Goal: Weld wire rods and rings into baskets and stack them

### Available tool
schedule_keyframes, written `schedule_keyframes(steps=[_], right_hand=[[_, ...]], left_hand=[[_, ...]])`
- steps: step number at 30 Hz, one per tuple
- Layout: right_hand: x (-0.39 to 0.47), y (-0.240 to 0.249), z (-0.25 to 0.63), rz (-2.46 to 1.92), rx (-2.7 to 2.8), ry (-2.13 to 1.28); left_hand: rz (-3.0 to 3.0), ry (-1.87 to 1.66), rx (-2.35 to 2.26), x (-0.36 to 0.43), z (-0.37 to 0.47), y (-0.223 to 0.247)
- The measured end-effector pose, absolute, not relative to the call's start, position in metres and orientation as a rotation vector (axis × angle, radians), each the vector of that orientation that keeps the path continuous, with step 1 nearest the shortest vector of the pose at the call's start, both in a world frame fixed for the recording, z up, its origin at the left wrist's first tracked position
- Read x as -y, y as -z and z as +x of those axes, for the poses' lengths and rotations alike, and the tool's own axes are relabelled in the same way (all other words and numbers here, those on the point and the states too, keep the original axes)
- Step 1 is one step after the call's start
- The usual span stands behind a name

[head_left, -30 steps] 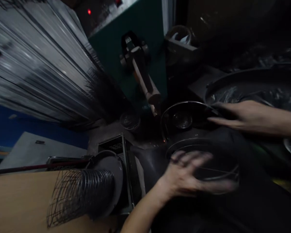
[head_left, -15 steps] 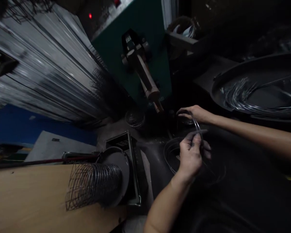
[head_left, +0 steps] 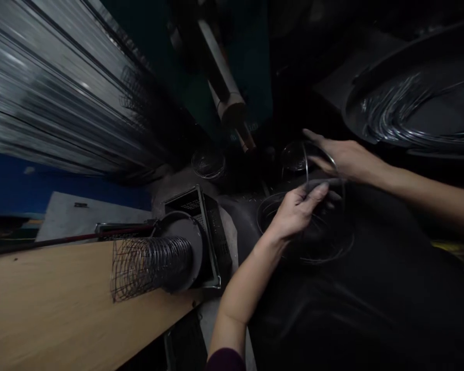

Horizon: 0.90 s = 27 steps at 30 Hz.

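My left hand [head_left: 296,214] is closed, thumb pressed against the fingers, on a thin metal wire ring [head_left: 334,164] that stands up from its grip. Beside the ring's upper part is my right hand [head_left: 346,157], its fingers spread; one points up and left, others reach toward the inside of the loop. Whether they touch the wire is hard to tell. Below both hands, more wire rings [head_left: 346,252] lie loosely on dark cloth, partly hidden by my left hand. A copper-coloured machine electrode [head_left: 245,138] points down just ahead.
A large round tray [head_left: 353,121] at right holds many bent wires. Wire mesh cylinders [head_left: 150,268] lie by a wooden board [head_left: 58,304] at left. A dark crate [head_left: 212,226] stands beside them. Another wire basket shape [head_left: 208,164] sits near the machine. Long metal rods [head_left: 54,77] fill the upper left.
The view has tipped downward. My right hand's fingers have spread apart beside the ring, where they were closer together on it. My left hand keeps its hold, and the ring appears turned more upright.
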State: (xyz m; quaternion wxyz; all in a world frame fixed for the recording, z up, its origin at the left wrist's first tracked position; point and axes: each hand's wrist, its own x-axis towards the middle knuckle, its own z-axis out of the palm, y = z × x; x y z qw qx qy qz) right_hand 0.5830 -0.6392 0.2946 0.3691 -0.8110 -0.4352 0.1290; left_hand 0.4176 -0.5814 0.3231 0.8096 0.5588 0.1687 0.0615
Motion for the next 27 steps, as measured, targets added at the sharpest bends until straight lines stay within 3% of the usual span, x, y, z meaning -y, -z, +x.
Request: schedule_keyframes(steps=[6,11,13,18,23,27], right_hand=[[0.694,-0.323,0.542,-1.945,0.786,-0.14],[0.679,-0.34,0.53,-2.031,1.172,0.11],[0.67,-0.344,0.532,-2.005,1.092,-0.115],[0.67,-0.352,0.538,-1.525,0.256,-1.011],[0.686,-0.337,0.51,-1.527,0.541,-1.218],[0.69,-0.315,0.49,-1.586,0.846,-1.194]], left_hand=[[0.799,-0.095,-0.423,0.588,0.419,-0.325],[0.733,-0.126,-0.627,0.612,0.426,-0.317],[0.856,-0.195,-0.623,0.614,0.425,-0.312],[1.339,-0.31,-0.563,0.587,0.408,-0.315],[1.665,-0.293,-0.53,0.558,0.403,-0.333],[1.866,-0.291,-0.482,0.553,0.405,-0.342]])
